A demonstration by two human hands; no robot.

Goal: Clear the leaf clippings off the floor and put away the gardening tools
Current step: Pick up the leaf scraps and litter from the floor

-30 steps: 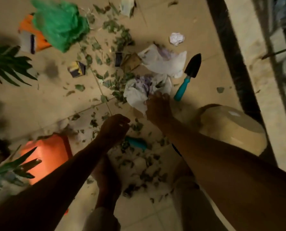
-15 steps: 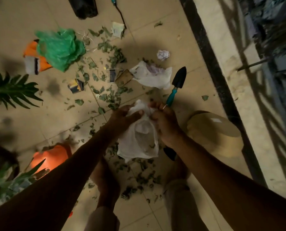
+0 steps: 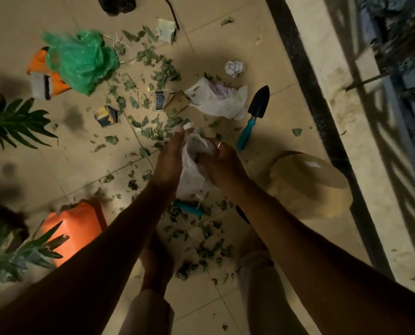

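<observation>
Both hands hold a thin white plastic bag (image 3: 194,172) up above the floor. My left hand (image 3: 170,157) grips its left edge and my right hand (image 3: 219,163) grips the right edge with fingers curled into the mouth. Leaf clippings (image 3: 153,68) lie scattered over the tiled floor, with more clippings (image 3: 201,247) near my feet. A black trowel with a teal handle (image 3: 252,117) lies to the right of the hands. Below the bag, a second teal-handled tool (image 3: 189,207) shows partly, its head hidden by my right arm.
Another crumpled white bag (image 3: 219,100), a green plastic bag (image 3: 80,60) on an orange pack, a paper ball (image 3: 235,67), small packets (image 3: 106,116), an orange pot (image 3: 77,228), a tan upturned bowl (image 3: 310,184) and plant fronds (image 3: 15,119) surround me. A black-edged ledge (image 3: 305,93) runs along the right.
A second ago my right hand reached down to the white bag on the floor. Both hands then lifted it, and now they hold it closer together, working its mouth.
</observation>
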